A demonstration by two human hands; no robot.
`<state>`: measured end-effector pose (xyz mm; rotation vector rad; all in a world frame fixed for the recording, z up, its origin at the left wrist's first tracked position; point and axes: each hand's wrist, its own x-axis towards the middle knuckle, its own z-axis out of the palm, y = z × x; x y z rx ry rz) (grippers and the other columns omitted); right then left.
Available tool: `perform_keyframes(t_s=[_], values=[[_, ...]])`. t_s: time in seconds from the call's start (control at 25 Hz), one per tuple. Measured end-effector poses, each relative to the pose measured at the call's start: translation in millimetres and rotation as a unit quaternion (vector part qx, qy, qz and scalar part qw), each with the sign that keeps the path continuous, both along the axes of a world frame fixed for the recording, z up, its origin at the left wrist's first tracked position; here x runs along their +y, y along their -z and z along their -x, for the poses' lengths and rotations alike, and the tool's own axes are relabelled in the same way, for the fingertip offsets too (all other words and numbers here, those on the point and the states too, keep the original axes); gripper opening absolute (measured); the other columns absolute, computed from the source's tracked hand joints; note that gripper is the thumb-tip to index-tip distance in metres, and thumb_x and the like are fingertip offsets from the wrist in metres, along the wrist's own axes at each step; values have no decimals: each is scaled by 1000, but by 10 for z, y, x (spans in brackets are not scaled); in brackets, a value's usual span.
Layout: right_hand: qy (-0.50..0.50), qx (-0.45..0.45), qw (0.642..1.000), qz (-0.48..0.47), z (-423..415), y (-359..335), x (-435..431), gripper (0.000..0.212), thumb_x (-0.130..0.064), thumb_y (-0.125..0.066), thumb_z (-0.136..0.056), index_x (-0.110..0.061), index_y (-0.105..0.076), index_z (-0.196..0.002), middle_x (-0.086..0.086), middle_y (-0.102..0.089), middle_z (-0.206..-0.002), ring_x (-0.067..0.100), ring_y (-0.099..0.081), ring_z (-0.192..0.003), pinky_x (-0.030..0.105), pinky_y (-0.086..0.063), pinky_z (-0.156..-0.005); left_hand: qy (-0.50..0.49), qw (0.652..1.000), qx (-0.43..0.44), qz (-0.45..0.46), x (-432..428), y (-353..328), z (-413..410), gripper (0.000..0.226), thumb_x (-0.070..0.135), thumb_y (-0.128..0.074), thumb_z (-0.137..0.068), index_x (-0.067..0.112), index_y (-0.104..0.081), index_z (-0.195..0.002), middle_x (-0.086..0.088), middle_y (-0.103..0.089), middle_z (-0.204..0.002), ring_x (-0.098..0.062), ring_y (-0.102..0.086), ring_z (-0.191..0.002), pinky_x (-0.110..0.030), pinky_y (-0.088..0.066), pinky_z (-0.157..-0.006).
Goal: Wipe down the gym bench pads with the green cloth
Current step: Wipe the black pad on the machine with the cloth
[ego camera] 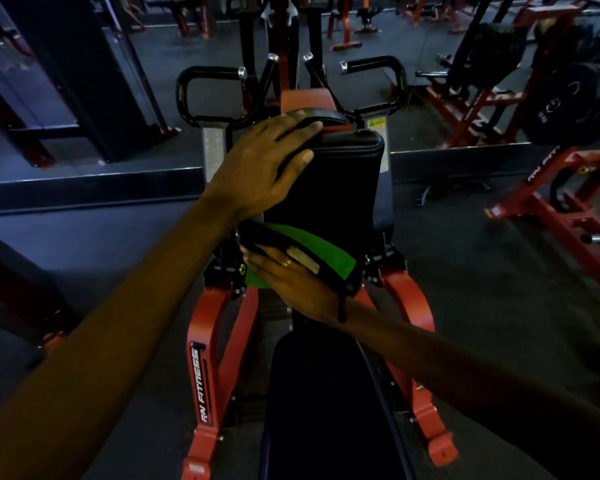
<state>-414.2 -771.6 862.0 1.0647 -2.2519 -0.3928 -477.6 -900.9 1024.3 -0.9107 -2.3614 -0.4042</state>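
Observation:
The upright black chest pad [340, 181] of a red-framed machine stands in the middle of the view. My left hand [260, 168] rests on its top left corner, fingers straight over the top edge and thumb on the front face. At the pad's lower end, my right hand [291, 282] presses the green cloth [316, 245] flat against it with straight fingers. A black strap with a pale label lies across that hand and hides part of the cloth. The black seat pad [326, 393] lies below, nearer to me.
The machine's red frame [201, 375] flanks the seat on both sides. Black looped handles [194, 95] stick out behind the chest pad. A rack with black weight plates [579, 102] stands at the right, and a dark weight-stack tower [77, 81] at the left. Dark floor surrounds the machine.

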Motion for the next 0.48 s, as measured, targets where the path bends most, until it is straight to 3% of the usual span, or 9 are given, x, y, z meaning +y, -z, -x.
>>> perform_keyframes(t_s=[0.08, 0.2, 0.28, 0.4, 0.48], values=[[-24, 45, 998, -42, -89, 167, 253, 55, 3, -28, -96, -15, -57, -140, -1, -53, -148, 20, -40, -139, 42, -7, -125, 0, 1000, 3, -5, 5, 8, -6, 48, 40, -38, -107, 19, -48, -149, -7, -45, -153, -26, -41, -141, -18, -17, -117], [-43, 62, 997, 17, -111, 29, 330, 60, -10, -61, -80, -17, -55, -140, -3, -57, -143, 18, -33, -137, 32, -3, -122, -9, 1000, 1, -12, 34, 16, -29, 47, 41, -39, -107, 20, -50, -148, -6, -47, -153, -26, -42, -141, -22, -19, -116], [-30, 34, 998, 51, -77, -158, 162, 63, -17, -67, -83, -21, -52, -145, -2, -47, -152, 19, -28, -143, 36, -10, -119, -11, 1000, -5, -15, 50, 17, -39, 47, 41, -39, -106, 20, -50, -148, -5, -46, -153, -26, -41, -141, -22, -20, -115], [-9, 7, 994, 112, 58, -291, -121, 57, -37, -64, -90, -20, -53, -143, 0, -46, -153, 20, -35, -143, 40, -24, -110, -5, 1000, -9, -10, 44, -1, -35, 48, 42, -38, -106, 20, -50, -148, -6, -46, -153, -27, -43, -140, -26, -24, -115], [2, -42, 995, 91, 73, -191, -66, 62, -49, -62, -92, -18, -52, -145, 0, -44, -154, 20, -37, -143, 43, -28, -106, 2, 1000, -13, -13, 19, -12, -14, 49, 43, -37, -106, 19, -50, -147, -7, -46, -153, -27, -43, -140, -28, -26, -115]])
